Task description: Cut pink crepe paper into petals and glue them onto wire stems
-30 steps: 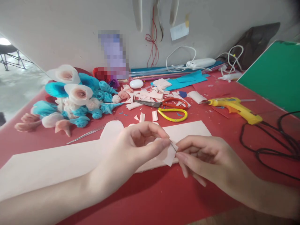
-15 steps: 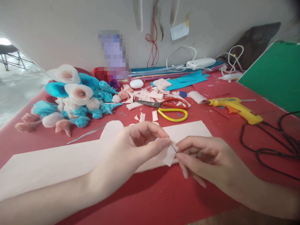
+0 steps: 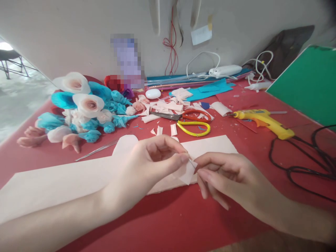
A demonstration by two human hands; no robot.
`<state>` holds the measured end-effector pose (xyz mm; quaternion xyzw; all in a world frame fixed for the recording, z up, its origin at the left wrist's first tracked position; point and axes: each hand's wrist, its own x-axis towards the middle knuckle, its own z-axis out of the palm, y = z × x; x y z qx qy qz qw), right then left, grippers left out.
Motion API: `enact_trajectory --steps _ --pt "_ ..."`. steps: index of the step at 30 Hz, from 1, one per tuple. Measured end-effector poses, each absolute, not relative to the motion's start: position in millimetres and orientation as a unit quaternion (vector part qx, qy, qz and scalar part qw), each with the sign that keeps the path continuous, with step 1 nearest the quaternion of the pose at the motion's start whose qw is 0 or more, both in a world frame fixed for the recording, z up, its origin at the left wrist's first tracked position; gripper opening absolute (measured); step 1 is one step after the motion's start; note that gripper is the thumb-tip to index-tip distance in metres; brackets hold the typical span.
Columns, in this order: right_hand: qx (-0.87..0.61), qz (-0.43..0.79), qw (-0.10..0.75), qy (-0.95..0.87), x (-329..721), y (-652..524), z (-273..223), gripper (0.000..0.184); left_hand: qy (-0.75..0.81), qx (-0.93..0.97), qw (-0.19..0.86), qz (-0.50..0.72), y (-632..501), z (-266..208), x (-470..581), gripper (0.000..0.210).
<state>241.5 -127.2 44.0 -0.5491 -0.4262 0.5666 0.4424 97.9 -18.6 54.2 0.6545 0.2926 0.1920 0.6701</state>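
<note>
Now both hands (image 3: pixel 152 164) (image 3: pixel 223 175) pinch pink scrap (image 3: pixel 187 174) (wire barely visible).

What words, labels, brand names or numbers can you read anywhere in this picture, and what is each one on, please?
None can be read.
The paper note taped to the wall: no writing legible.
The pixelated patch by the wall: blurred out, unreadable.
The yellow glue gun: no marking visible.
The pink piece pinched between the left hand and right hand: plain.

Your head camera looks forward and down, close over the red table (image 3: pixel 168 224), facing the wall (image 3: pixel 78 35).
</note>
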Motion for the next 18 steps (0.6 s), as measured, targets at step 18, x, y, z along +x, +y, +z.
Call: enact_trajectory --steps 18 --pt "-0.591 0.454 0.397 -0.536 245.7 -124.7 41.0 0.033 0.317 0.638 0.671 0.204 -11.5 50.7 98.1 0.009"
